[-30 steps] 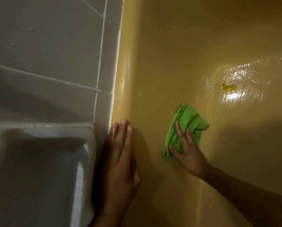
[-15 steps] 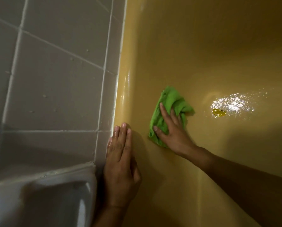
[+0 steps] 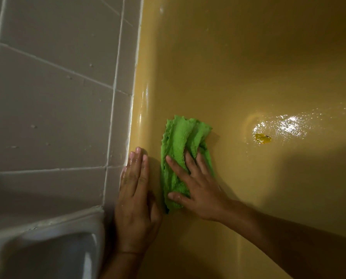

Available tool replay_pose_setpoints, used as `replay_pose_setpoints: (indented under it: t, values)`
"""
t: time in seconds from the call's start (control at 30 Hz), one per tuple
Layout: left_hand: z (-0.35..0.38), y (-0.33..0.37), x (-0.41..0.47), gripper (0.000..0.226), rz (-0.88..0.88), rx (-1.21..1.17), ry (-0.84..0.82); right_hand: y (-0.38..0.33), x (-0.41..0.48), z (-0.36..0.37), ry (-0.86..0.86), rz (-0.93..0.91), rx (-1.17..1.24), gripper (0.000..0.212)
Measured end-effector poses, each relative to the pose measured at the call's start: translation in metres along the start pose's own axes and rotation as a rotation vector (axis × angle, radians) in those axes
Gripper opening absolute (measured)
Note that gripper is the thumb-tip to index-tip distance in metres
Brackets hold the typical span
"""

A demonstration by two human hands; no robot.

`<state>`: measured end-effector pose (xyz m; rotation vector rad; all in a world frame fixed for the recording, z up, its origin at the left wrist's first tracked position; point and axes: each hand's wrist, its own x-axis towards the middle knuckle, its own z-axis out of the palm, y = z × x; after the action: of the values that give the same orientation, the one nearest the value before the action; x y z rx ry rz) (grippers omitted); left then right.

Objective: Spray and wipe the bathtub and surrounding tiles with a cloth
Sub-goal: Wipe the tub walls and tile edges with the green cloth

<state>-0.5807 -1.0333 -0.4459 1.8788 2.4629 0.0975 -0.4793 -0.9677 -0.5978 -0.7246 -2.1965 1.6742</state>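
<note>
White glossy ceramic fixture with a rounded corner (image 3: 47,250): fills the lower left of the view, mostly in shadow, with a bright streak down its right rim.
Small translucent yellow blob (image 3: 263,138): lies at the right; its nature cannot be told.
Glistening wet patch of water droplets (image 3: 284,125): catches the light just above the blob.

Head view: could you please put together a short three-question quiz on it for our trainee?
1. True or false: the right hand presses the green cloth flat against the bathtub.
2. The left hand rests on: A the bathtub's edge beside the tiles; B the green cloth; C a spray bottle.
3. How many hands touch the green cloth?
Key: 1 true; 2 A; 3 one.
</note>
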Motion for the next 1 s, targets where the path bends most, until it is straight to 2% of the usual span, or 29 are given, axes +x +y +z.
replay_pose_setpoints:
  t: [0.2,0.37,0.6,0.8,1.0]
  values:
    - [0.000,0.003,0.006,0.076,0.006,0.033,0.003,0.046,-0.012,0.016,-0.055,0.173,0.106,0.084]
    - [0.001,0.003,0.010,0.078,-0.001,0.048,-0.012,0.074,0.004,0.007,0.036,0.332,0.235,0.088]
    - [0.000,0.003,0.014,0.079,-0.003,0.047,-0.018,0.081,0.056,-0.034,0.180,0.436,0.378,0.086]
    - [-0.002,0.004,0.020,0.079,-0.003,0.040,-0.024,0.039,0.100,-0.079,0.243,0.326,0.368,0.084]
    - [-0.002,0.004,0.025,0.080,-0.003,0.044,-0.017,-0.014,0.113,-0.102,0.237,0.094,0.242,0.079]
